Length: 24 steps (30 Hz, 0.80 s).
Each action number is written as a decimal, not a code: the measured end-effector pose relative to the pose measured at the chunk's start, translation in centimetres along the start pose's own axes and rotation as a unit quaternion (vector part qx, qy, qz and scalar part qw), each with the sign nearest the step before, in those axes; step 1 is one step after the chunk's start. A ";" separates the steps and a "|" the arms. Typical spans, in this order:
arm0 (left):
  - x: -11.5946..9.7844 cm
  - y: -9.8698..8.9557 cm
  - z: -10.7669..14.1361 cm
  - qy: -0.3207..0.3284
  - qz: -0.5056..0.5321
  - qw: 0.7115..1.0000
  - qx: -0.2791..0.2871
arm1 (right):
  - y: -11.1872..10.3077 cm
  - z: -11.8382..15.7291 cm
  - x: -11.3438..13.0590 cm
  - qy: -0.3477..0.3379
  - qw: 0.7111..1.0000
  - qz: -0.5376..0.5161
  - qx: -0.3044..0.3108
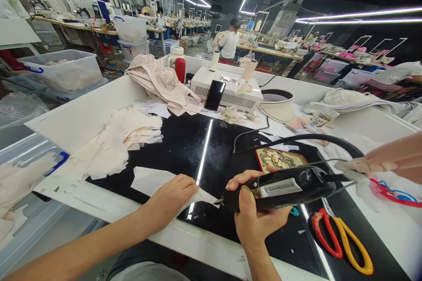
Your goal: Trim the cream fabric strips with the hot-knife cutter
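Note:
My left hand [176,197] lies palm down on a thin white fabric piece [150,180], pressing it to the black glossy work surface [184,140]. Its fingers are together and rest flat. My right hand [253,210] is wrapped round a black corded handheld power tool [280,189] with a silver switch plate. The tool's pointed metal tip [219,202] meets the right end of the white piece. Red and yellow-handled scissors [343,239] lie to the right of this hand. Behind the tool sits a shallow tray [298,158] of small pale parts.
Cream fabric pieces [112,140] are stacked at left, below beige bra pieces [161,81]. A phone [215,95] leans on a white vented box [227,85]. The tool's cable [316,137] arches rightward. Another person's hand [379,160] reaches in from the right, near the cable.

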<state>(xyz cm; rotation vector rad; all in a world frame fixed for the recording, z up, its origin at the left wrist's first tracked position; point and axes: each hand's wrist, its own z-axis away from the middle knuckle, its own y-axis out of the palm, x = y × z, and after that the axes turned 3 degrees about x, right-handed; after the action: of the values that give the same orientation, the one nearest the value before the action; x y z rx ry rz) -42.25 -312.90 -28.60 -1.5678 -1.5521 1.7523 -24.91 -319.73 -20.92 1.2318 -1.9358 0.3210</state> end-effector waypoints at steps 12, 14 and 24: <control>-0.7 -0.5 0.4 0.039 -0.106 0.993 -0.040 | 0.1 0.5 0.2 0.006 1.000 0.003 0.000; -1.5 0.0 0.5 0.050 -0.153 0.986 -0.048 | 0.1 0.5 0.2 0.009 1.000 0.002 0.002; -3.4 3.3 1.2 0.043 -0.265 0.958 -0.100 | -0.1 0.7 0.4 0.039 0.999 0.005 0.008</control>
<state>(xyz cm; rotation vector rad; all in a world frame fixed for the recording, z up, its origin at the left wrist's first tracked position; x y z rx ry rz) -40.81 -317.41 -29.89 -1.1349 -1.9269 1.2481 -25.22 -320.44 -21.13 1.2038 -1.8765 0.3837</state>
